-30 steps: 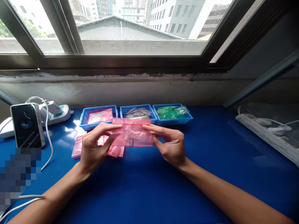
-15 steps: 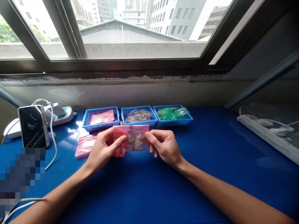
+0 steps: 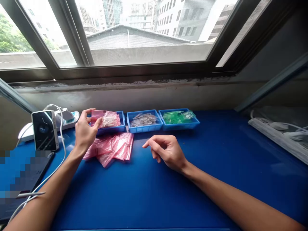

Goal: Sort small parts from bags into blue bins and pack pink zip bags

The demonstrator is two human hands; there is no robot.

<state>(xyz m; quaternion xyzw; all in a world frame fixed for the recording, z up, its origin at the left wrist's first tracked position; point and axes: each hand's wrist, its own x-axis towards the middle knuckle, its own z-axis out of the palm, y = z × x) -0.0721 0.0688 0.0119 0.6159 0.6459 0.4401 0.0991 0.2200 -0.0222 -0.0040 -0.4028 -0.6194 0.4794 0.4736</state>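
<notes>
At the left tray, my left hand [image 3: 86,130] is closed on a pink plastic zip bag [image 3: 109,119], pinching its left side between thumb and fingers. Small pale parts show through the film. The bag is over the left blue tray [image 3: 113,129], and whether it rests on the contents is hard to tell. Just in front of that tray, several flat pink bags [image 3: 120,147] lie fanned out on the table, partly behind my left wrist. My right hand [image 3: 168,151] hovers over the middle of the table, fingers loosely bent and apart, with nothing in them.
A middle blue tray [image 3: 145,129] holds thin metal pieces in clear bags; the right blue tray [image 3: 180,127] holds green bags. At left stand a phone [image 3: 45,131], a power strip [image 3: 73,119] and a white cable [image 3: 63,138]. Another power strip [image 3: 276,136] lies at far right.
My left hand has carried the pink bag left and back to the left tray. My right hand has let go of the bag and stayed in place. The loose pink bags now lie spread out.
</notes>
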